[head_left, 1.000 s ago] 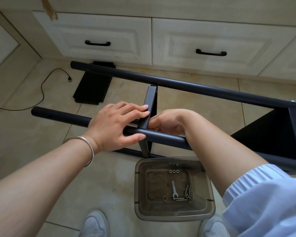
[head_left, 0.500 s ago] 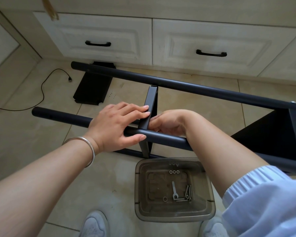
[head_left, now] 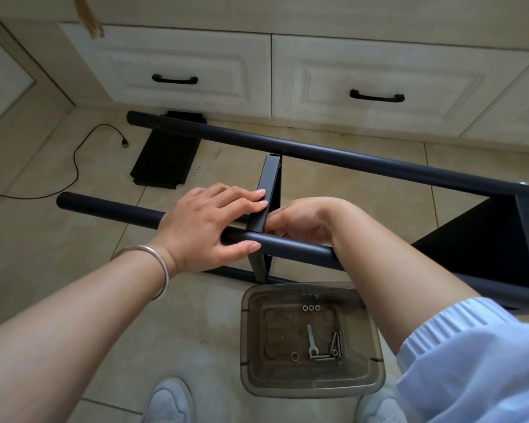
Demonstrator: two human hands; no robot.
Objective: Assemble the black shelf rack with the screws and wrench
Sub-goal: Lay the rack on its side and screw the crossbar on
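The fingers (head_left: 251,201) of the left hand (head_left: 206,227) are laid nearly straight against the flat black crossbar (head_left: 268,190), the thumb pressed along the near tube (head_left: 110,210) of the black shelf rack (head_left: 348,157); the right hand (head_left: 300,221) is curled at the joint of crossbar and tube, though what it pinches cannot be told; the rack is seen lying on its side on the tiled floor (head_left: 28,239) before the cabinet drawers (head_left: 379,77); just below the rack, a clear plastic bin (head_left: 248,346) is shown holding the wrench (head_left: 311,341), screws (head_left: 336,346) and washers (head_left: 311,308); a separate black panel (head_left: 165,157) and a cable (head_left: 77,166) are seen beyond.
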